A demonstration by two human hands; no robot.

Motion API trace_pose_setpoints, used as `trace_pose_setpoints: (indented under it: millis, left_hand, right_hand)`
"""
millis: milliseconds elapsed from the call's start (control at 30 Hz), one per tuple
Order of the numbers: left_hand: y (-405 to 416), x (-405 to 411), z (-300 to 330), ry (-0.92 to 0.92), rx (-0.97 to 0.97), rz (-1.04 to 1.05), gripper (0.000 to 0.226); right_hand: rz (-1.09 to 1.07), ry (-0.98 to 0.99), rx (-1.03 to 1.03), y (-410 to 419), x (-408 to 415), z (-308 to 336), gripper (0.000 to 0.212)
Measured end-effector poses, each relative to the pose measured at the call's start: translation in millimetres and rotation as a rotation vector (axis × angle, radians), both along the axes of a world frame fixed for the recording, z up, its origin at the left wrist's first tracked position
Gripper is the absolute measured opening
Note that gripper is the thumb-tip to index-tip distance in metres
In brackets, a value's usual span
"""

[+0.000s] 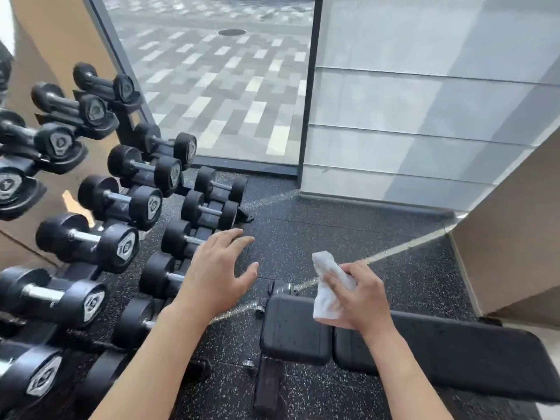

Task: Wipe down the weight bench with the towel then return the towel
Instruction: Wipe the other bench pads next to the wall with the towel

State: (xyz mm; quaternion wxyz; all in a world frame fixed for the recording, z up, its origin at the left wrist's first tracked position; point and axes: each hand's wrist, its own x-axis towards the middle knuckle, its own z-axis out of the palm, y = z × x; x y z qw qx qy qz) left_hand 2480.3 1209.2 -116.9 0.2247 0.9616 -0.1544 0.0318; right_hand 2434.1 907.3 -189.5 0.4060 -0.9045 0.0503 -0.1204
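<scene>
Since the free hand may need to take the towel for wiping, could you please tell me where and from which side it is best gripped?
Grip the towel by its free upper end, which sticks up above the right hand. The left hand hovers open to the left, so coming from the left and above looks easiest. The right hand's fingers wrap the middle, and the lower end hangs close over the bench.

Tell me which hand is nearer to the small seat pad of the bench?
The right hand. It holds the white towel just above the seat pad, at its right edge. The left hand hovers open further left, over the floor beside the dumbbell rack.
</scene>
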Motion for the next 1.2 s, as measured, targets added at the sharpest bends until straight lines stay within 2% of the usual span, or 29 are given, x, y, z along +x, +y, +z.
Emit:
trace_pose_setpoints:
  millis: [200,433,733,867,933,1067,1200]
  left_hand:
    - [4,89,-77,0.053,0.043,-0.022,0.061]
    - [17,156,-230,0.163,0.021,-0.084,0.056]
    - [43,164,-410,0.306,0.015,-0.102,0.053]
    - [48,160,-473,0.335,0.007,-0.118,0.052]
    - [49,156,-501,0.362,0.005,-0.122,0.052]
    - [45,145,-544,0.417,-0.008,-0.117,0.045]
    - [40,137,-573,0.446,-0.021,-0.109,0.044]
  right_hand:
    - [0.021,0.085,-0.001,1,74,-75,0.021]
    - [0.026,0.171,-0.023,30,138,-198,0.017]
    - [0.035,0.267,-0.097,66,178,-371,0.018]
    - [0.047,0.252,-0.150,76,194,-444,0.036]
    - [0.049,0.288,-0.201,77,202,-479,0.038]
    - [0.056,0.332,-0.277,87,212,-534,0.030]
    - [0.043,0.325,-0.301,108,193,-576,0.026]
